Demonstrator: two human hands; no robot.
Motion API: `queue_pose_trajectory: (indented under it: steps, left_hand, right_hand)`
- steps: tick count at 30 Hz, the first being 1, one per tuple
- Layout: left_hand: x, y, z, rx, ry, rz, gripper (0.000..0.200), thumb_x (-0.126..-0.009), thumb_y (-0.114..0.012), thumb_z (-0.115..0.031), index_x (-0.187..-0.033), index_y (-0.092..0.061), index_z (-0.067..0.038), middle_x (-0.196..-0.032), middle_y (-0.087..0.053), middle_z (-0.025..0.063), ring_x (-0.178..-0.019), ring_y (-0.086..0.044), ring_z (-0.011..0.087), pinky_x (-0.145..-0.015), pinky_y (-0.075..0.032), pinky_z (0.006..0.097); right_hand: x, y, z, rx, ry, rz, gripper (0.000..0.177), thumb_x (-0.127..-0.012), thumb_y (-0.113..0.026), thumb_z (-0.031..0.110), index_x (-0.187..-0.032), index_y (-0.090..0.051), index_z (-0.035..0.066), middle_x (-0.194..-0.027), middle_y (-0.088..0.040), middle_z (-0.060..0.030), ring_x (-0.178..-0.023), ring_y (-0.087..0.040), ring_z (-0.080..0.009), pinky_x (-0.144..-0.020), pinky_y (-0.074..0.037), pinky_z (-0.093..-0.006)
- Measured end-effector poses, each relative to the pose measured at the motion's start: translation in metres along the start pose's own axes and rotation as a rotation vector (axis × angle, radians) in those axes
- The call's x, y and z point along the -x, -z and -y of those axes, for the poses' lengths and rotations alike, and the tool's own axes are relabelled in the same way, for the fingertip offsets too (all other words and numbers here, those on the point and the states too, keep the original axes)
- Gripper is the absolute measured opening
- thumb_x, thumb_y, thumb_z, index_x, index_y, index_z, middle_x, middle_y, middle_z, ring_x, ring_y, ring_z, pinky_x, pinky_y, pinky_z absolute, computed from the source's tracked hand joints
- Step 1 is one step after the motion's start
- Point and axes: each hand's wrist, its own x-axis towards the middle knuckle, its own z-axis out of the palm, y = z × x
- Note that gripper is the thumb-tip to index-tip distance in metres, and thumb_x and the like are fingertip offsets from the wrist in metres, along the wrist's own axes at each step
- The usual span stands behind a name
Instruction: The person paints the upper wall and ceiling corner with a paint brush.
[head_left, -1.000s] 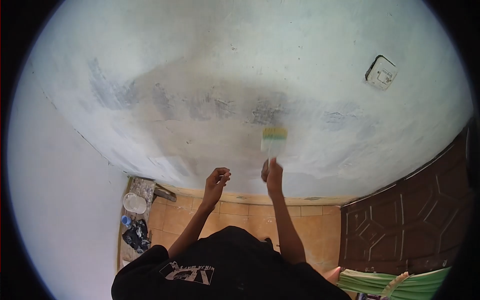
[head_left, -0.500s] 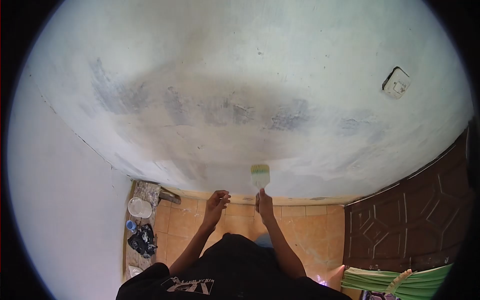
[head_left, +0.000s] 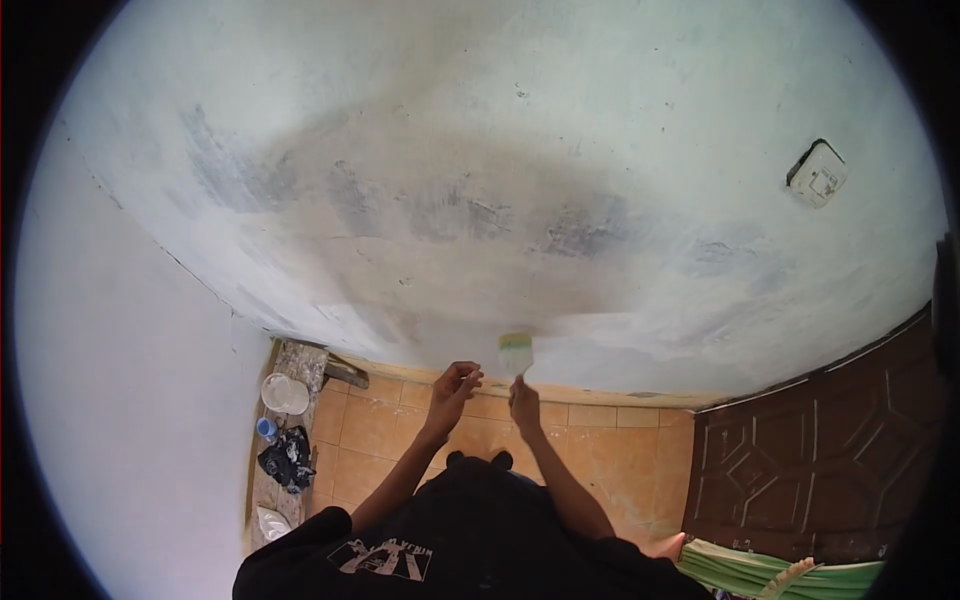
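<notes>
- I am, as I judge it, brushing the lower part of the wall [head_left: 640, 350], mid-stroke or between strokes.
- My right hand [head_left: 525, 405] is gripping the handle of the paintbrush [head_left: 516, 350], fingers closing around it; the bristles are pointing to twelve o'clock from that hand.
- I cannot tell whether the bristles are touching the wall or hovering just off it.
- My left hand [head_left: 453, 392] is hanging at eight o'clock from the brush, near it but apart, fingers curling loosely and half open, with nothing visible in them.
- Darker patches [head_left: 588, 228] are showing at one o'clock from the brush, and a wall switch [head_left: 818, 178] is sitting at two.
- A white container [head_left: 284, 394] is standing on the bench [head_left: 300, 360] towards nine o'clock.
- Another stroke would be calling for a steady wrist and bristles lying flat.
</notes>
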Motion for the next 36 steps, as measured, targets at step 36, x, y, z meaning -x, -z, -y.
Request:
queue_pose_trajectory:
  steps: [36]
  left_hand:
    - [-0.007,0.094,-0.024,0.005,0.023,-0.078,0.025,-0.094,-0.057,-0.029,-0.112,-0.057,-0.011,-0.104,-0.061,0.0024,-0.097,-0.057,0.0137,-0.082,-0.044,0.0299]
  right_hand:
    - [0.029,-0.079,0.108,-0.298,-0.096,0.148,0.059,-0.093,-0.039,0.064,-0.06,-0.033,0.016,-0.049,-0.027,0.0052,-0.038,-0.025,-0.0069,-0.038,-0.019,-0.024]
